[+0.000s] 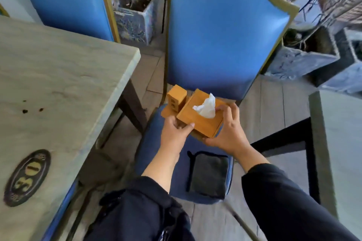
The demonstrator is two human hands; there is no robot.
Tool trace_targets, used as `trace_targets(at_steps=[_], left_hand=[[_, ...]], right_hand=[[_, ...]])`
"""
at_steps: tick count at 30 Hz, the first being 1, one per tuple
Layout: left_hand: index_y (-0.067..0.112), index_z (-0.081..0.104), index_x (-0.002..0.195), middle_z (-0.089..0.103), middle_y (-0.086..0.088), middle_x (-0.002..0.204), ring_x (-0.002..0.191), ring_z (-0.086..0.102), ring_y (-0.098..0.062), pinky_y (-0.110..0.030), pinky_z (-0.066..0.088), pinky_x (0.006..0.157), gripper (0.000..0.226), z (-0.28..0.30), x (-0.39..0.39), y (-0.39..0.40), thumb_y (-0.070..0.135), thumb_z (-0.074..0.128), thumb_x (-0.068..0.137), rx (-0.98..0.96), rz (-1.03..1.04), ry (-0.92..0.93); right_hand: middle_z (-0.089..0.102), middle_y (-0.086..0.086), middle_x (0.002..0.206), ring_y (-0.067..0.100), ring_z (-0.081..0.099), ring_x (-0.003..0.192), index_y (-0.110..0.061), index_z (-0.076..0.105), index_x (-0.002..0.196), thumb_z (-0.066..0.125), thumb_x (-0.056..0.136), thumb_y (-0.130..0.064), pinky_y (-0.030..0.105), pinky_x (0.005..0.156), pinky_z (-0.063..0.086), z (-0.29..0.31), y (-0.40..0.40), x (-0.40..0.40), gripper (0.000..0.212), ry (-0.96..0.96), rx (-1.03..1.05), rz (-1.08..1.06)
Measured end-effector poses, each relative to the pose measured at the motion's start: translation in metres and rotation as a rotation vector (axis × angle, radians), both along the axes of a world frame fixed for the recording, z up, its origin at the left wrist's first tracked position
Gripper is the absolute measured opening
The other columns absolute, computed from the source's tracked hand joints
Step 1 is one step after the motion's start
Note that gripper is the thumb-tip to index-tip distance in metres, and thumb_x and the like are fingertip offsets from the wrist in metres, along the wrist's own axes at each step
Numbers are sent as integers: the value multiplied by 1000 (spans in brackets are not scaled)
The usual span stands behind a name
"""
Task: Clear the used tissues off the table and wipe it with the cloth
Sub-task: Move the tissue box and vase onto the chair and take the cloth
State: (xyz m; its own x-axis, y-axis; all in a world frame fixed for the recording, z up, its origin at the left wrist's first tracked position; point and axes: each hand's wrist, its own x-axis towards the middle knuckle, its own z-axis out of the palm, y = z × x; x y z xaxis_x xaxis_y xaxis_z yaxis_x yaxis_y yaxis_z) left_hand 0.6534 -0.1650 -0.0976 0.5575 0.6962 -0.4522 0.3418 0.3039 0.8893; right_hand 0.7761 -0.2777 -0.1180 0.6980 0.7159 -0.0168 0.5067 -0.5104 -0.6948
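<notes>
Two hands are on the wooden tissue box at the centre of the frame, and I read this as parking it on the blue chair seat to free the table for wiping. My left hand grips the box's near-left corner, thumb on top; my right hand wraps the near-right edge, fingers curled over the lid beside the white tissue poking from the slot. Both are closed on the box, neither spread wide.

What matters next is the dark folded cloth, which lies on the same seat just below the box, nearer me, its long axis running toward me. It sits almost directly under my right wrist, so the right hand is the nearer one to take it. The grey stone table fills the left of the frame, well apart from the cloth, so I judge the cloth must travel leftward. A few dark specks show on the tabletop; I see no used tissues on the part in view.

An oval plaque at lower left reads "301". A small wooden block beside the box carries marks too small to read.
</notes>
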Motion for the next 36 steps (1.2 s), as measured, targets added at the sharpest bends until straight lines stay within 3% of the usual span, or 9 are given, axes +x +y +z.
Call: trace_targets(at_steps=[3,8,14,21,24,27,30,34,36], left_hand=[[22,50,105,54,17,96,86,49,5,-12,34,66,30,-42,17,-10,18,70,83,-20,-6,63],[24,49,112,56,12,102,88,50,2,-15,36,68,32,-92,38,-21,23,68,85,-61,-63,174],[29,45,122,53,10,112,99,50,-4,-23,38,80,38,-115,46,-31,21,63,89,-201,-103,204],[31,36,135,46,14,123,115,42,-8,-28,37,91,46,-120,43,-31,23,55,95,-257,-163,212],[31,36,140,46,11,129,114,41,-6,-27,36,93,46,-114,39,-24,21,50,97,-268,-200,184],[26,40,140,51,6,135,120,48,-10,-28,40,93,44,-97,29,-12,21,49,97,-243,-171,166],[24,52,128,59,2,129,116,57,-13,-28,43,92,31,-66,11,5,19,49,98,-205,-96,104],[26,58,118,62,3,121,108,62,-12,-31,47,96,24,-13,-32,37,17,46,99,-100,-12,7],[24,59,118,64,2,118,106,63,-11,-28,48,93,25,15,-62,57,16,45,99,-62,59,-51]], right_hand=[[10,8,149,31,23,139,-20,30,131,85,48,-47,47,104,41,-44,-8,22,103,44,-134,24],[3,-7,151,30,29,135,-29,23,131,88,52,-42,47,99,45,-101,-16,53,103,126,-233,74],[6,-12,146,21,34,124,-26,26,129,88,58,-27,31,87,44,-121,-23,68,94,167,-286,100],[-3,-6,152,28,40,127,-27,19,133,86,64,-29,40,94,50,-127,-26,53,95,163,-415,55],[-13,-7,154,32,24,140,-30,11,139,84,66,-31,48,104,43,-119,-20,43,103,163,-463,2],[-17,-4,156,34,0,146,-33,3,145,84,66,-32,57,113,24,-102,-8,21,113,168,-411,-137],[-3,5,156,33,10,144,-26,14,146,79,71,-28,56,112,25,-76,14,-15,99,117,-233,-179],[28,6,145,20,37,128,-21,38,138,72,79,-14,17,98,32,-28,53,-69,69,180,13,-112],[42,-1,130,13,47,116,-22,49,130,67,82,-11,14,90,37,-2,77,-96,52,236,86,-78]])
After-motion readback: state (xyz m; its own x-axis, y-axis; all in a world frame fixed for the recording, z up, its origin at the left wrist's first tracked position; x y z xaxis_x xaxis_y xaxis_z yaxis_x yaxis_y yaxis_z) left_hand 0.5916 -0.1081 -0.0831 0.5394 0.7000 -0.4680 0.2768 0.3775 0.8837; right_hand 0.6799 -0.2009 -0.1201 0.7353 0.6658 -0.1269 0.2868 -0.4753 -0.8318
